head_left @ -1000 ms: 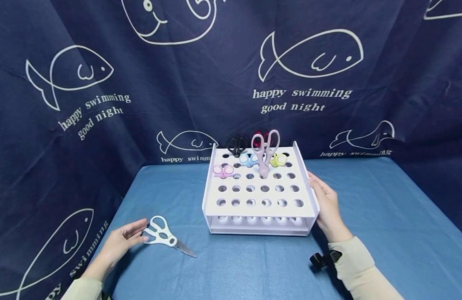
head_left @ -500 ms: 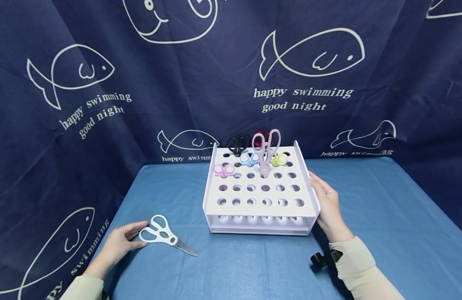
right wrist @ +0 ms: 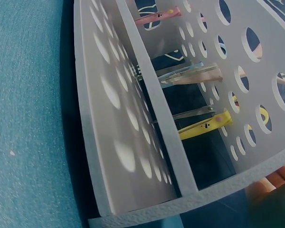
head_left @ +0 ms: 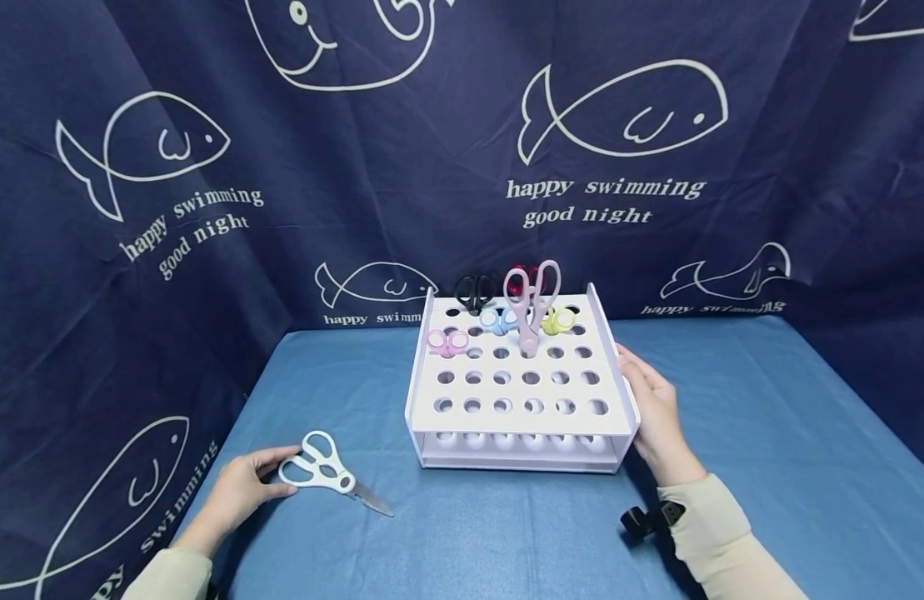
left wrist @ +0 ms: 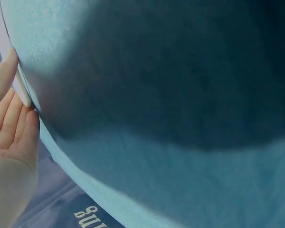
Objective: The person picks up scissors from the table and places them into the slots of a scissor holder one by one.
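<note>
White-handled scissors (head_left: 332,479) lie on the blue cloth at the left, blades pointing down and right. My left hand (head_left: 240,492) holds them by the handle loops, thumb along the lower loop and fingers at the upper one; the left wrist view shows the white handle (left wrist: 22,90) between thumb and fingers. Against the right side panel of a white holed rack (head_left: 517,392) rests my right hand (head_left: 652,408), no fingers over its top edge. In the right wrist view its fingers (right wrist: 275,183) show partly behind the rack's edge.
Upright in the rack stand pink scissors (head_left: 448,342), black scissors (head_left: 474,292), blue scissors (head_left: 497,320), large mauve scissors (head_left: 530,312), red scissors (head_left: 517,275) and yellow-green scissors (head_left: 557,320). A dark blue fish-print curtain (head_left: 402,208) hangs behind and at the sides.
My left thumb has slid down from over the lower handle loop to its outer edge, uncovering the loop's end. The scissors, rack and right hand stay nearly where they were.
</note>
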A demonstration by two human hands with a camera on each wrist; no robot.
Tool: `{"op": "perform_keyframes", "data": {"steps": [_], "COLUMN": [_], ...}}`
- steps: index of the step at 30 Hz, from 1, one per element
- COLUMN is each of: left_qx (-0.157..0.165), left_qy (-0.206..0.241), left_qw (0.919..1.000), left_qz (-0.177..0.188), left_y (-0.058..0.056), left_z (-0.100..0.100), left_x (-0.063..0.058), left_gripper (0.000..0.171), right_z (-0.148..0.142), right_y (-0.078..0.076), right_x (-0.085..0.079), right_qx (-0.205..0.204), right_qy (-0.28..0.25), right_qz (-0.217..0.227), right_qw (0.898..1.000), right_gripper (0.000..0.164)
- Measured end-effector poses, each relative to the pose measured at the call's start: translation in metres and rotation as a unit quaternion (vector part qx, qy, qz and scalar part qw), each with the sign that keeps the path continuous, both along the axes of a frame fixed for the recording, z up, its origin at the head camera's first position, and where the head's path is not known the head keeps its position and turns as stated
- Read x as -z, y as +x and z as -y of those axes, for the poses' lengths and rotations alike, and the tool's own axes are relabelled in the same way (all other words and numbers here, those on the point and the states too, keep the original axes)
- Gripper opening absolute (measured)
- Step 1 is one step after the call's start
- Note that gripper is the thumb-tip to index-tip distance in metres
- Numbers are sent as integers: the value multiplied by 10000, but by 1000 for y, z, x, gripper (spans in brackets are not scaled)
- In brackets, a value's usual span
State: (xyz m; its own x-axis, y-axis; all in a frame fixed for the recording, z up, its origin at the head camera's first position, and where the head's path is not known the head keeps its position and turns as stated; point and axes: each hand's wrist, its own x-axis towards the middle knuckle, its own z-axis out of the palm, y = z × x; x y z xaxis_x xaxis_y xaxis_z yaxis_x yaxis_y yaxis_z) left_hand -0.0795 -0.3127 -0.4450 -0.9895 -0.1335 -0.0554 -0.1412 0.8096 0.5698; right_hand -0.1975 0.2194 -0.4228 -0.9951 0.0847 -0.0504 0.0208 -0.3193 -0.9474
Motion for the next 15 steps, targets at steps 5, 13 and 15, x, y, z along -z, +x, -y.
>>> {"op": "perform_keyframes", "data": {"steps": [5, 13, 15], "left_qx": [-33, -3, 12], "left_qy": [-56, -188, -179], "left_qw": [10000, 9996, 9994], "left_qz": [-63, -228, -301], "left_y": [-1, -3, -4], "left_z": [0, 1, 1], "left_x": [0, 0, 0], "left_gripper": [52, 53, 54], "right_z": [0, -1, -1], "right_y": [0, -1, -1], "right_x": [0, 1, 1], "right_qx": [-15, 1, 5], "right_qy": [-20, -7, -6], "right_qz": [-6, 28, 2], "right_qw": [10000, 10000, 10000], "right_gripper": [59, 59, 58]}}
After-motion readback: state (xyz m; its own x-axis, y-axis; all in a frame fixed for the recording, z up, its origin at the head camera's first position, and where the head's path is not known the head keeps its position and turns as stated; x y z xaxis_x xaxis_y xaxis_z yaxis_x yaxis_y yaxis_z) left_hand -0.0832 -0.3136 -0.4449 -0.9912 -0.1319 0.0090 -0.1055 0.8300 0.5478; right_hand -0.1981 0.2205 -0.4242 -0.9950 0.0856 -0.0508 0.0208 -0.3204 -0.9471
